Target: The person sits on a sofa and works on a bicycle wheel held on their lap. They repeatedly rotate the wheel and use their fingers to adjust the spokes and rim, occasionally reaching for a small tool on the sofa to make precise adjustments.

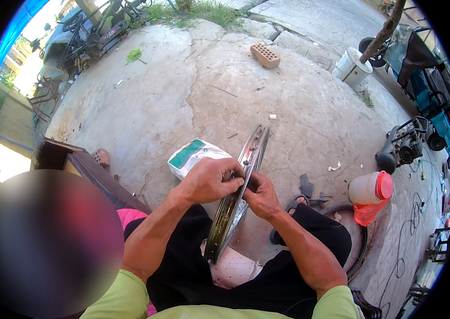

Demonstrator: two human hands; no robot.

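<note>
A narrow metal wheel rim [217,232] stands on edge between my legs, its upper end leaning away from me. My left hand [209,179] is closed at the rim's left side, thumb and fingers pinching near its middle. On the opposite side my right hand [262,198] has its fingers curled against the rim, slightly lower. Whether a small part sits between the fingertips is hidden. Several small holes and a fitting show along the rim's inner channel. Below the rim lies a pale dotted cloth [230,268]. Just past my left hand is a white and green bag [197,154].
To the right are a plastic jar with a red lid [369,189], a black tire [362,250] and a small machine [403,146]. A perforated brick [265,56] and a white bucket [352,67] stand farther off. A brown wooden box [89,165] and a blurred patch lie left.
</note>
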